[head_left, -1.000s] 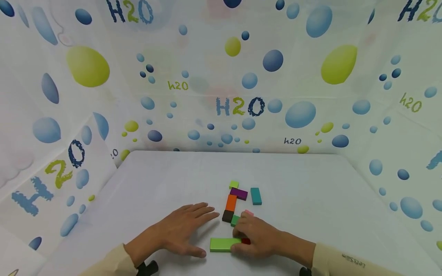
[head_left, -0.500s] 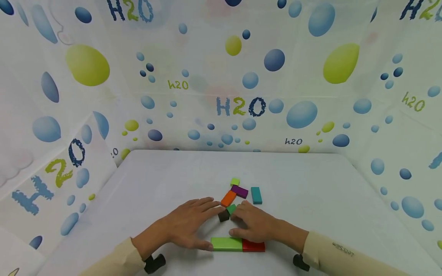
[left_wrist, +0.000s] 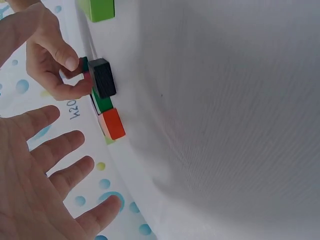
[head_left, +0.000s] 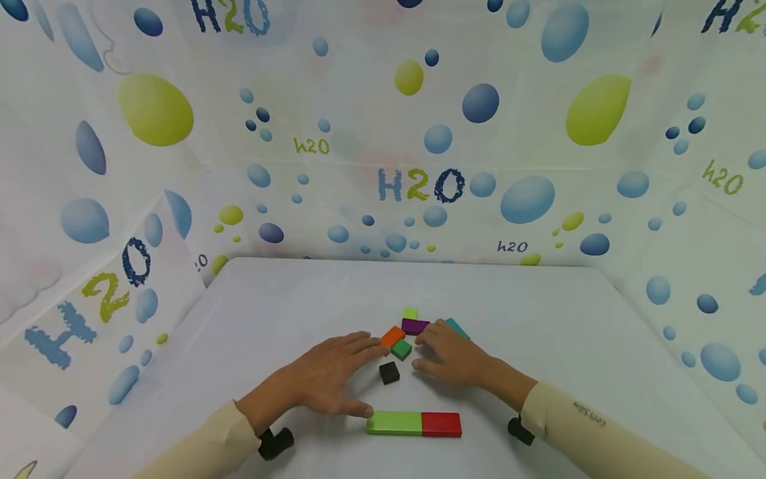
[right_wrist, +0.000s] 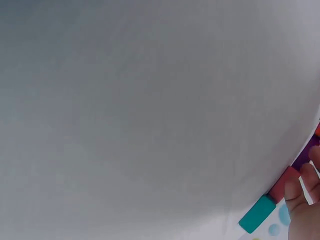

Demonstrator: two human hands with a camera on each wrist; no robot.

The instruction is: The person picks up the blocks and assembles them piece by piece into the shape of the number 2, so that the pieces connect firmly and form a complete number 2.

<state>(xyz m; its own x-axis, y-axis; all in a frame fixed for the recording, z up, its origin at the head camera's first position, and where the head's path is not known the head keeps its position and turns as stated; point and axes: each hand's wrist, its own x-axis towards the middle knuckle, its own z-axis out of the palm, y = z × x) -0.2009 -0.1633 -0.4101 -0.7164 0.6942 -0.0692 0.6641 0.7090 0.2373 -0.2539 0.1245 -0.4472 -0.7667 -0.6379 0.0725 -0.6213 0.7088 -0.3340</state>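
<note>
My left hand [head_left: 332, 376] is spread over the table, its fingertips beside an orange block [head_left: 393, 336] and its thumb near the left end of a long light-green block [head_left: 395, 423]. My right hand [head_left: 451, 352] has loosely bent fingers by a purple block [head_left: 414, 326] and a teal block [head_left: 457, 328]. In the right wrist view its fingertips are against a pink block [right_wrist: 285, 185], between the purple and teal ones; the hand hides this block in the head view. A green block [head_left: 401, 350] and a black block [head_left: 389, 372] lie between the hands.
A red block [head_left: 441, 424] lies end to end with the long light-green one, near me. A small lime block [head_left: 409, 313] sits behind the purple one. The white table [head_left: 287, 293] ends at a patterned cloth wall [head_left: 347, 86].
My right hand has moved away from me, off the red and light-green blocks. The green and pink blocks have shifted farther back; the orange, purple and teal ones have turned. My left hand shifted slightly.
</note>
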